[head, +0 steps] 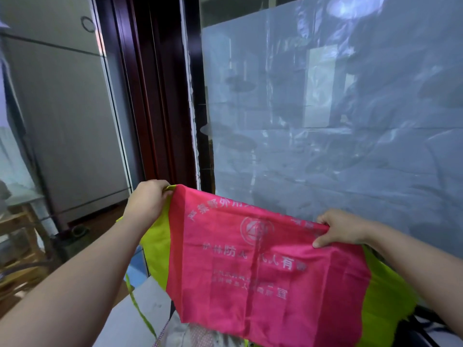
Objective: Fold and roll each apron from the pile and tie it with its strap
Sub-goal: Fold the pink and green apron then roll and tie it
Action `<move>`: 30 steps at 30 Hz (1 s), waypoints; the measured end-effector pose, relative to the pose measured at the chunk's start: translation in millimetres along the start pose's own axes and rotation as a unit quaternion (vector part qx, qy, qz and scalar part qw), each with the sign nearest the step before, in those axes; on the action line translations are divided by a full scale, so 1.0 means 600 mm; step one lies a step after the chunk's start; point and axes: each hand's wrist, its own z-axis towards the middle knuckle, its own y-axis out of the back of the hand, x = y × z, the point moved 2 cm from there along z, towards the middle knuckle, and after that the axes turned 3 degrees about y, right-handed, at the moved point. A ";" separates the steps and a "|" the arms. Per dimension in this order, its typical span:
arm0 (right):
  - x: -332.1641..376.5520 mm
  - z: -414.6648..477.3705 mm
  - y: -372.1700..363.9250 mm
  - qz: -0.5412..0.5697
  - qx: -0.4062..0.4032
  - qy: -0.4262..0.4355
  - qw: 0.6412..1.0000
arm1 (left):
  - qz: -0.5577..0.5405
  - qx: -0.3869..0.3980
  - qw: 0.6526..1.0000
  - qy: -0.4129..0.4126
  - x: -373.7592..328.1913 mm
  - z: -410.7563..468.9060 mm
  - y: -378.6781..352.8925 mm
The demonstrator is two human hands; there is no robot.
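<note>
Your apron (263, 271) is pink with pale printed characters, yellow-green down both sides. It hangs spread and creased before the foot of the plastic-covered pane (325, 108), its thin yellow-green strap (140, 311) dangling below the pane's left corner.

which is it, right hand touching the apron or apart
Touching. The head view shows the right hand gripping the top edge of the apron, thumb pressed on the pink cloth. The left hand pinches the other top corner.
</note>
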 end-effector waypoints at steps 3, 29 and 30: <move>0.000 0.004 -0.002 0.008 0.020 0.022 1.000 | 0.008 0.013 1.000 0.005 0.002 0.003 -0.006; 0.028 0.007 -0.081 0.222 0.104 0.016 0.969 | -0.094 0.062 0.992 0.051 -0.003 0.002 -0.010; 0.031 0.003 -0.090 0.233 0.130 0.007 0.964 | -0.093 0.066 0.992 0.050 -0.005 0.002 -0.009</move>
